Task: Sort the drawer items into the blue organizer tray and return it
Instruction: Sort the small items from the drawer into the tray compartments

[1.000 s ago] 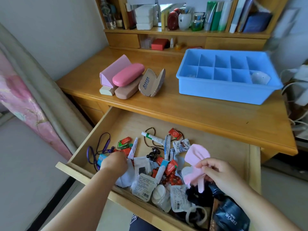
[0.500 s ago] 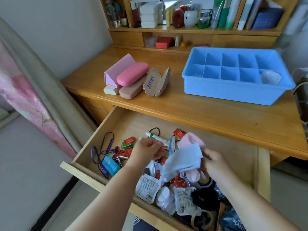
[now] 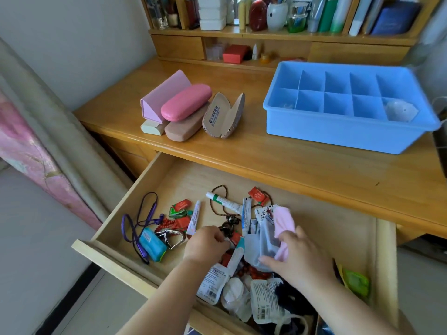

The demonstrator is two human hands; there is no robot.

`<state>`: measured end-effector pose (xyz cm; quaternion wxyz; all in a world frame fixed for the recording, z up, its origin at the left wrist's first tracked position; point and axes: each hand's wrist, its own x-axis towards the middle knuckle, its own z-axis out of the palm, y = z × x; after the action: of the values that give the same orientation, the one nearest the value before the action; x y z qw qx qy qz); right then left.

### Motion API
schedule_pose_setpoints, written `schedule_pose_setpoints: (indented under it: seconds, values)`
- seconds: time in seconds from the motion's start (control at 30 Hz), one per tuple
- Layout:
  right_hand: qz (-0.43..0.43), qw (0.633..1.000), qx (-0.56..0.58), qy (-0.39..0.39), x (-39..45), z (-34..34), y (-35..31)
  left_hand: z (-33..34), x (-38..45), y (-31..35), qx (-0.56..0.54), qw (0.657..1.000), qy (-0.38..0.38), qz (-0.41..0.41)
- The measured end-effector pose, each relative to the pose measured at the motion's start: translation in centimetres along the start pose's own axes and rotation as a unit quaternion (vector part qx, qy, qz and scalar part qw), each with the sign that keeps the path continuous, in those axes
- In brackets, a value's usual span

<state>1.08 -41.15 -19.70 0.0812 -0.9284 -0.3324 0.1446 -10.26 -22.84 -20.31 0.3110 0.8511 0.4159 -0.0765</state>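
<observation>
The open wooden drawer [image 3: 169, 180] holds a jumble of small items: ointment tubes [image 3: 223, 201], red packets, bead strings, sachets, a purple cord [image 3: 145, 213]. My right hand [image 3: 297, 255] grips a pale grey-white cloth [image 3: 263, 245] together with a pink cloth [image 3: 285, 221], low over the pile. My left hand [image 3: 205, 243] is curled down among the items at the drawer's middle; whether it grips anything is hidden. The blue organizer tray [image 3: 338, 134] stands on the desk at the right, with one clear-wrapped item [image 3: 400, 110] in its near right compartment.
Several glasses cases [image 3: 186, 102] lie on the desk at the left, one open [image 3: 225, 114]. A shelf unit [image 3: 278, 37] with bottles, boxes and books stands at the back. A green packet [image 3: 355, 281] lies at the drawer's right. A pink mattress [image 3: 29, 151] leans at the left.
My left hand has dropped from the white cloth back into the pile. My right hand now holds both the white and pink cloths, lower over the drawer.
</observation>
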Motion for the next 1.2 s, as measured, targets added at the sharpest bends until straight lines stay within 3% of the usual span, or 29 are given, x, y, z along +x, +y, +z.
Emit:
schedule_pose_setpoints:
  seconds: [0.1, 0.27, 0.3, 0.4, 0.43, 0.53, 0.6, 0.67, 0.7, 0.8, 0.83, 0.93, 1.0, 1.1, 1.2]
  values:
    - [-0.013, 1.000, -0.010, -0.006, 0.6, 1.0, -0.5, -2.4, -1.6, -0.2, -0.020, 0.998, 0.022, 0.049]
    - [0.025, 0.975, 0.216, 0.052, 0.2, -0.3, 1.1, -8.3, -3.7, 0.3, -0.215, 0.966, 0.116, 0.080]
    - [0.024, 0.968, 0.242, 0.061, 0.1, -0.8, 1.6, -9.1, -3.8, 0.5, -0.211, 0.967, 0.115, 0.083]
    - [0.037, 0.964, 0.254, 0.074, -0.7, -2.3, 2.9, -8.8, -4.5, 1.5, 0.027, 0.985, 0.134, 0.105]
    - [0.035, 0.957, 0.276, 0.079, -0.9, -3.0, 3.2, -8.5, -4.8, 2.3, 0.032, 0.985, 0.124, 0.115]
    - [0.008, 0.935, 0.335, 0.115, -1.7, -5.7, 3.2, -7.4, -5.5, 5.4, -0.124, 0.984, 0.044, 0.123]
    - [-0.023, 0.917, 0.379, 0.126, -1.9, -7.4, 2.7, -6.7, -5.8, 7.9, -0.215, 0.967, -0.002, 0.135]
    - [-0.045, 0.898, 0.429, 0.088, -2.1, -8.8, 1.9, -5.5, -6.5, 11.0, -0.306, 0.938, -0.054, 0.152]
    - [-0.056, 0.875, 0.478, 0.053, -2.1, -9.3, 1.4, -4.9, -6.8, 12.4, -0.351, 0.920, -0.077, 0.153]
    - [-0.051, 0.758, 0.650, -0.008, -1.9, -10.1, 1.5, -3.7, -6.5, 15.0, -0.398, 0.890, -0.135, 0.178]
    - [-0.042, 0.758, 0.651, -0.002, -1.7, -10.2, 2.2, -3.5, -6.2, 15.1, -0.398, 0.887, -0.145, 0.183]
    - [0.001, 0.856, 0.514, 0.055, -1.6, -9.0, 5.1, -2.3, -4.4, 13.1, -0.272, 0.945, -0.026, 0.181]
    - [0.038, 0.875, 0.476, 0.080, -2.1, -7.7, 6.8, -0.6, -3.4, 10.6, -0.064, 0.981, -0.002, 0.185]
    - [0.066, 0.876, 0.470, 0.084, -2.9, -5.9, 8.3, 3.2, -2.4, 7.0, 0.232, 0.949, -0.042, 0.208]
    - [0.061, 0.873, 0.476, 0.083, -3.3, -4.9, 9.2, 5.5, -1.4, 5.7, 0.293, 0.938, 0.031, 0.183]
